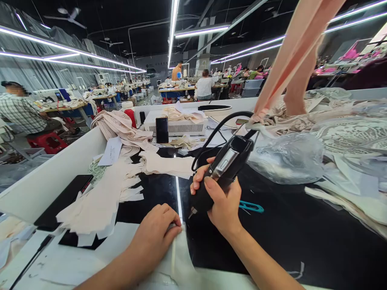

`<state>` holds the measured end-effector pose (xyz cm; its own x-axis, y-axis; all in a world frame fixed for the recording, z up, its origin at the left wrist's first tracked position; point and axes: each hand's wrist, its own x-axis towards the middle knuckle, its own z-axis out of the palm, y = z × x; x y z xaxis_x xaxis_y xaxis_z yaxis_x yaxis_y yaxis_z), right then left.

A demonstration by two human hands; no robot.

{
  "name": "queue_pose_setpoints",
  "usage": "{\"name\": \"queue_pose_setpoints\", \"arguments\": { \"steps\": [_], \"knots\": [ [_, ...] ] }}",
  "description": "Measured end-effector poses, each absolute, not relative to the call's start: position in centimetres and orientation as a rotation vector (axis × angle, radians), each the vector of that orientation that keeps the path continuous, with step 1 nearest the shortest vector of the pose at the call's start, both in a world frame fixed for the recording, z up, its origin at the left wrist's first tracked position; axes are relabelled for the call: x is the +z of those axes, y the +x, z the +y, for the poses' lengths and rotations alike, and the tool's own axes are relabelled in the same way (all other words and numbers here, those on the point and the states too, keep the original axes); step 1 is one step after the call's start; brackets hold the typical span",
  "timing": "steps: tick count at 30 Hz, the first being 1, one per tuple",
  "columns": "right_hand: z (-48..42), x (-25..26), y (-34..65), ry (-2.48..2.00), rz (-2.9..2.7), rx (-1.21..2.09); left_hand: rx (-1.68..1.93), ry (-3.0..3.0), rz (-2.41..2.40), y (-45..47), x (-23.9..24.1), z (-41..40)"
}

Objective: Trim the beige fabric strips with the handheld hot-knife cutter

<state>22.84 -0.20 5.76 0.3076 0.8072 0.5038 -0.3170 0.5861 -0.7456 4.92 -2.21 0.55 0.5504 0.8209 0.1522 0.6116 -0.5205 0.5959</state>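
Observation:
My right hand (222, 197) is closed around a black corded hand tool (225, 169) with a silver panel, its tip pointing down at the black table (287, 233). My left hand (155, 237) lies on a pale piece of fabric (173, 266) at the table's near edge, fingers curled and pinching the fabric's edge just left of the tool tip. The tool's black cable (211, 135) loops up and away behind it.
A stack of cut beige fabric pieces (102, 201) lies left, beside a black phone (65, 199). Teal snips (251, 207) rest right of my hand. A clear plastic bag (287, 157), lace pieces (347, 133), a white box machine (178, 127) and hanging pink strips (293, 52) stand beyond. Workers sit at distant tables.

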Motion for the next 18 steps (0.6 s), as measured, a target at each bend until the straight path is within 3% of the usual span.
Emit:
{"name": "queue_pose_setpoints", "arguments": {
  "steps": [18],
  "knots": [
    [-0.37, 5.87, 21.95, -0.542, -1.03, 0.841, 0.674, 2.487, 1.222, 5.19, 0.95, -2.7]
  ]
}}
